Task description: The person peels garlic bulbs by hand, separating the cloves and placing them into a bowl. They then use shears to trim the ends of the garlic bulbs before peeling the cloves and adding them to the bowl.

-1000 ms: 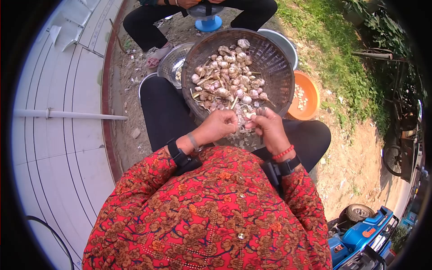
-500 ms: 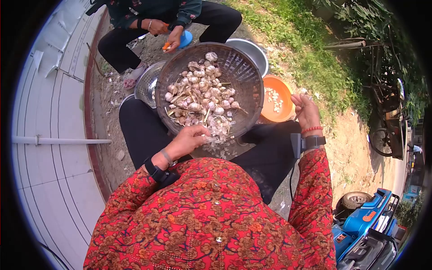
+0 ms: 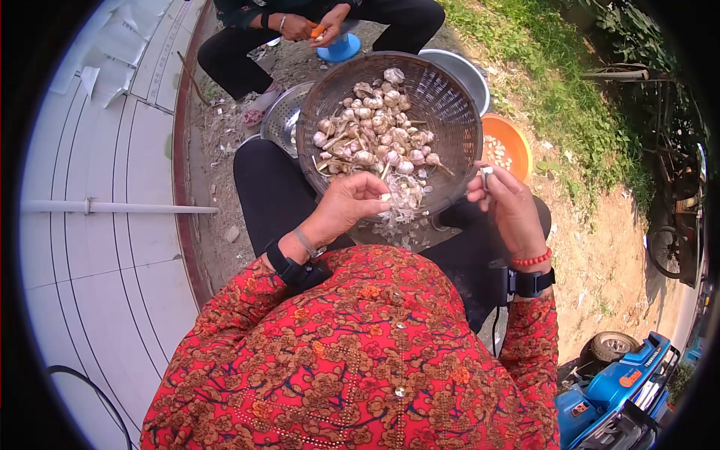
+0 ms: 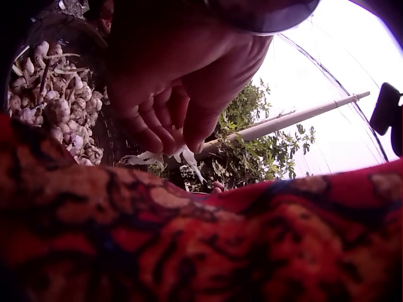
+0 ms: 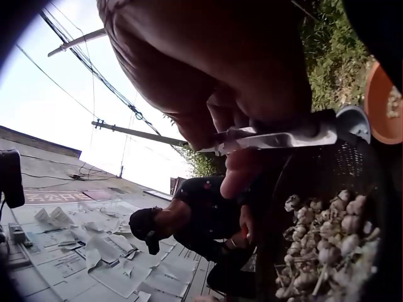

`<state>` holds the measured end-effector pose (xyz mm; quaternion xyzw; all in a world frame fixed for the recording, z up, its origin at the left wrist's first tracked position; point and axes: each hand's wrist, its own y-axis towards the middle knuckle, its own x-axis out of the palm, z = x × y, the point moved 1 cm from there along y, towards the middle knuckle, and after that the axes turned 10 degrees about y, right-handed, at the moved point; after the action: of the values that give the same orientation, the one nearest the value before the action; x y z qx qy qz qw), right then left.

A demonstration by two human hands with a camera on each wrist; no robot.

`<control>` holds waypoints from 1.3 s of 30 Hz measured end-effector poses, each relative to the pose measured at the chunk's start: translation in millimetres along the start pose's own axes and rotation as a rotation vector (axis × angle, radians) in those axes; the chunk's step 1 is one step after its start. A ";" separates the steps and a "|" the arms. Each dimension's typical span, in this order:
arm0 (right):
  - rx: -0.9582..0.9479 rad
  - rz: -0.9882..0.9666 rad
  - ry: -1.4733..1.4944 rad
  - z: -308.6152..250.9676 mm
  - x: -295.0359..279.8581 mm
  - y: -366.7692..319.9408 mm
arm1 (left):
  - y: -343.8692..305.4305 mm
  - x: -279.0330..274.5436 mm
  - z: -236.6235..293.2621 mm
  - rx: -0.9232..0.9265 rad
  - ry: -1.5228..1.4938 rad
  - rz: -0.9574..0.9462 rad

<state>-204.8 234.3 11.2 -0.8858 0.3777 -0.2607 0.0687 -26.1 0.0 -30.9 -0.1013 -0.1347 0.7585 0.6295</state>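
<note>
My left hand pinches a small white garlic clove over the near rim of the wicker basket. Pale papery skin hangs below those fingertips in the left wrist view. To the right of the basket, my right hand grips a small, narrow, shiny metal tool between thumb and fingers. Many unpeeled garlic bulbs fill the basket's middle, with loose peeled skins heaped at its near side.
An orange bowl with white cloves sits right of the basket. Behind it is a grey metal basin; a perforated metal colander stands left. Another person sits opposite, holding an orange-handled tool. My knees flank the basket.
My right hand left the basket's near rim for the orange bowl's side, then came partway back toward my left hand. The left hand stayed near the rim. The other person's hands show more fully.
</note>
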 end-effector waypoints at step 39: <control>0.331 -0.414 -0.304 49.5 60.6 -2.5 | -25.1 23.7 35.2 0.679 0.946 0.068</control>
<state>-142.7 189.6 -5.5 -0.9496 0.1269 -0.1914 0.2131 -18.7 24.9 11.0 -0.2258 0.4151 0.6514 0.5936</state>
